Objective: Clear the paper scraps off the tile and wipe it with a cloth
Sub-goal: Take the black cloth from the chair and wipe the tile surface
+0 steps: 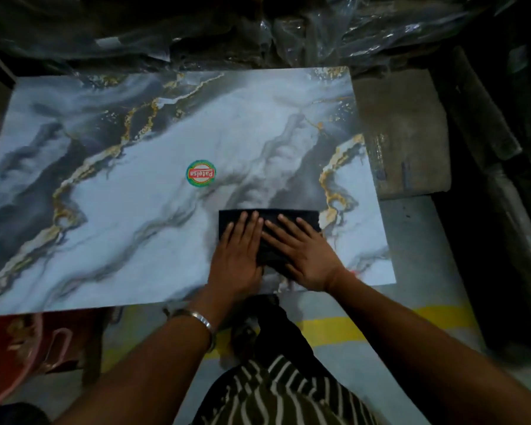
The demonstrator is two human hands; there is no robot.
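So from my feed, both hands are flat on a dark cloth (270, 228) that's sitting on the near right part of the big marble-look tile (135, 228). My left hand (236, 253) has its fingers straight and together, palm down on the left half of the cloth; the right hand (304, 253) is spread the same way on the right half, the two touching side by side. Neither grip is closed around anything, they're just open palms pressing on the cloth. There's a round green and red sticker (200, 173) near the middle of the tile, well apart from the cloth. A metal bangle (196, 317) sits on the left wrist. Can't spot any paper scraps on the tile surface.
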